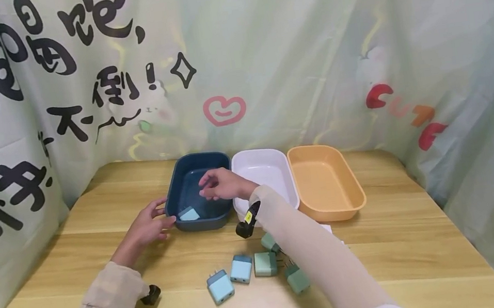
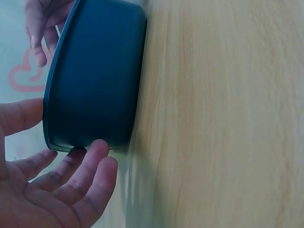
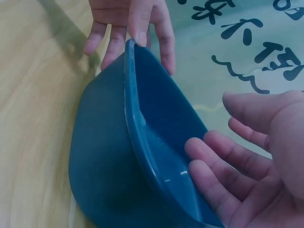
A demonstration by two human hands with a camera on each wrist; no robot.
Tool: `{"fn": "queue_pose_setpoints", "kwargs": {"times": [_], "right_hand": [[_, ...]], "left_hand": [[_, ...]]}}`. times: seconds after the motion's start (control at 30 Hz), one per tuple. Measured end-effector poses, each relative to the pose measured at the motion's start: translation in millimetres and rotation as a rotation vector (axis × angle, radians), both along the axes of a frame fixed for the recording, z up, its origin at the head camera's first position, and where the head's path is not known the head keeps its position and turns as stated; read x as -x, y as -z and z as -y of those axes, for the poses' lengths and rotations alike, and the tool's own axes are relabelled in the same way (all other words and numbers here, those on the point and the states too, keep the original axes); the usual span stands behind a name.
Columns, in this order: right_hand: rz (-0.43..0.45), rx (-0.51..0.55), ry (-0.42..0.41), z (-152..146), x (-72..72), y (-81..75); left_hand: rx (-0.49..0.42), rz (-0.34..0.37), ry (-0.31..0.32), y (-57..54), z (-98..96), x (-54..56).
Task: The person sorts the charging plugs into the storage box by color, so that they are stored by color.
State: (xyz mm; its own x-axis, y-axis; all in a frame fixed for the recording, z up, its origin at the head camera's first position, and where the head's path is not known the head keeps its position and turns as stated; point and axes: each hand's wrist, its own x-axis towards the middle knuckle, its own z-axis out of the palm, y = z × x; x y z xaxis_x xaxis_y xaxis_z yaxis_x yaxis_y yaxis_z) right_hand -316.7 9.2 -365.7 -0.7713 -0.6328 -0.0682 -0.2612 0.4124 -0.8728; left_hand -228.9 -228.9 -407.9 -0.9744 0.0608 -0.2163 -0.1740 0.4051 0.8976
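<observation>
My left hand (image 1: 146, 225) is at the near left corner of a dark blue bin (image 1: 205, 223), its thumb touching the rim and its loosely spread fingers along the outer side. Over that bin hovers my right hand (image 1: 223, 183), fingers relaxed and nothing between them. Inside, a light blue plug adapter (image 1: 189, 214) lies near the front left corner. On the table in front are two more light blue plug adapters (image 1: 220, 286) and several green plug adapters (image 1: 266, 264), partly hidden by my right forearm.
A white bin (image 1: 260, 158) and an orange bin (image 1: 326, 180) stand in a row right of the blue one. White pieces (image 1: 327, 227) show partly behind my right forearm. A printed curtain (image 1: 262, 58) hangs behind the wooden table (image 1: 408, 237).
</observation>
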Motion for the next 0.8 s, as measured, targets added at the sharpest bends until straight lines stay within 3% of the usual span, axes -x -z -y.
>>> {"fn": "queue_pose_setpoints", "kwargs": {"times": [0.4,0.8], "right_hand": [[-0.017,-0.015,-0.009,-15.5,-11.0,-13.0],[-0.021,-0.007,-0.01,-30.8,-23.5,-16.1]], "left_hand": [[0.008,-0.016,0.015,-2.4,-1.8,-2.9],[0.029,-0.019,0.021,-2.8,-1.5,-5.1]]}}
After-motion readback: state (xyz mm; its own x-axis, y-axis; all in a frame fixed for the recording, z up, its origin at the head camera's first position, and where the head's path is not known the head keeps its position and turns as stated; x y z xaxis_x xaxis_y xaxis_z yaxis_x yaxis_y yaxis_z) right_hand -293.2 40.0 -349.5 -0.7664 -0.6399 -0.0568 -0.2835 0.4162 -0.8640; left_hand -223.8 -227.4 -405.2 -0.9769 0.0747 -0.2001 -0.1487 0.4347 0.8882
